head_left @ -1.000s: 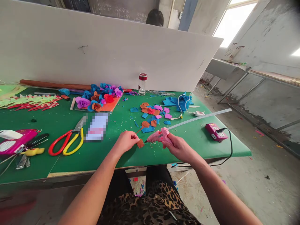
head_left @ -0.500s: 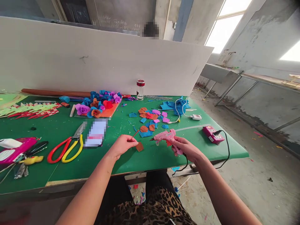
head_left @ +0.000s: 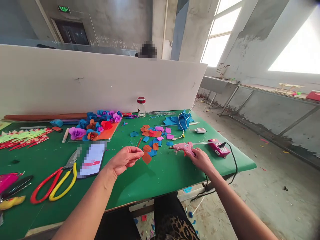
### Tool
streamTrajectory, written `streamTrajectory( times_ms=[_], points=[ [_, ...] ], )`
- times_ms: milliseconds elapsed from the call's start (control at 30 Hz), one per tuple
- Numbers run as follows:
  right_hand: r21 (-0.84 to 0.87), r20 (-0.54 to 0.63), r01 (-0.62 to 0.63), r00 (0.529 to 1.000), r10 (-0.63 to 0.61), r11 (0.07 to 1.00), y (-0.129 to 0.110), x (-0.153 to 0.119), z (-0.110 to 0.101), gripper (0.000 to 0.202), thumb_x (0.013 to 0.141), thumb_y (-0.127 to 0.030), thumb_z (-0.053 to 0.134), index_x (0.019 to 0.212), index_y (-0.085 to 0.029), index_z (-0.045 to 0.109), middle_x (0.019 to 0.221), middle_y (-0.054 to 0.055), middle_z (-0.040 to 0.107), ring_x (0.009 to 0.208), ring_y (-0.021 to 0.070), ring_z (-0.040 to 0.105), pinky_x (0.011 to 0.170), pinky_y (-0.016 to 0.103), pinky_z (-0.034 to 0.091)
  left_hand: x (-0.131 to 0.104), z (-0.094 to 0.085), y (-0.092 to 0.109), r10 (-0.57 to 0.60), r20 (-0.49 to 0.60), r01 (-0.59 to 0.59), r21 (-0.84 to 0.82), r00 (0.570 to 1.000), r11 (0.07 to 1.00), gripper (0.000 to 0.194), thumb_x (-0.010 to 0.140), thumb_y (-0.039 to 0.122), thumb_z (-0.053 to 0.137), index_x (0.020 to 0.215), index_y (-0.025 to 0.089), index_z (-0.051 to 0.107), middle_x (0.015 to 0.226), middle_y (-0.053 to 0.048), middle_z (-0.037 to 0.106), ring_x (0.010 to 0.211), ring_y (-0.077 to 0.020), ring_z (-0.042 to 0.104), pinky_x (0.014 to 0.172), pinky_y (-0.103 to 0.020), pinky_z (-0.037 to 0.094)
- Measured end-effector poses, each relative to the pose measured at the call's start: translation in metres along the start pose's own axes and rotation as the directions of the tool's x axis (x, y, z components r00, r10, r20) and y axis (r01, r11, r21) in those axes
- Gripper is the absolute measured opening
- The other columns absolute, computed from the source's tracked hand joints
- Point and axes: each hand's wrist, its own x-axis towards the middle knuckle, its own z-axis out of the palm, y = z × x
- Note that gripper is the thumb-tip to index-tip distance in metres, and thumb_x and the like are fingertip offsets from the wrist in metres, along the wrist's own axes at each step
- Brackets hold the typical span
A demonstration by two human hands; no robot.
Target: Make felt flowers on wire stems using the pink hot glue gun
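My left hand (head_left: 127,158) is closed in a pinch around a thin brown stick (head_left: 139,142) that slants up from the fingertips. A brown paper petal (head_left: 147,158) shows just past those fingertips. My right hand (head_left: 202,159) wraps the handle of a pink glue gun (head_left: 183,147), its nozzle pointing left. A clear glue stick (head_left: 201,143) runs out behind the gun. Loose petals in brown, blue and purple, among them a purple petal (head_left: 159,128), lie beyond both hands.
Red-and-yellow-handled scissors (head_left: 56,181) and a phone (head_left: 92,159) lie at left. Finished paper flowers (head_left: 97,125) sit behind them. A lidded glass jar (head_left: 141,108) stands by the white board (head_left: 105,80). A pink power box (head_left: 219,148) with a black cord rests near the right edge.
The view has tilted up and turned. The glue gun in my right hand has drawn away to the right from my left hand, which keeps its pinch on the stick.
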Motion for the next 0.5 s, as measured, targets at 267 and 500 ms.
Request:
streamTrajectory(
  times_ms=[267, 500],
  points=[
    [0.089, -0.23, -0.05, 0.971, 0.069, 0.995, -0.042, 0.005, -0.005, 0.035, 0.082, -0.054, 0.054, 0.087, -0.021, 0.064, 0.09, 0.006, 0.063, 0.076, 0.0199, 0.058, 0.064, 0.029, 0.041, 0.011, -0.01, 0.025, 0.062, -0.015, -0.061, 0.078, 0.998, 0.995, 0.031, 0.059, 0.04, 0.081, 0.068, 0.015, 0.065, 0.052, 0.008, 0.034, 0.043, -0.0029, 0.017, 0.042, -0.022, 0.008],
    [0.705, 0.061, 0.102, 0.977, -0.204, 0.702, -0.149, 0.041, 0.014, 0.03, 0.083, -0.042, 0.055, 0.092, -0.017, 0.07, 0.087, 0.005, 0.07, 0.078, 0.0178, 0.063, 0.067, 0.026, 0.046, 0.011, -0.016, 0.051, 0.294, -0.205, -0.158, 0.501, 0.934, 0.851, 0.026, 0.06, 0.041, 0.076, 0.063, 0.017, 0.069, 0.06, 0.0, 0.06, 0.057, -0.0118, 0.046, 0.052, -0.023, 0.03]
  ],
)
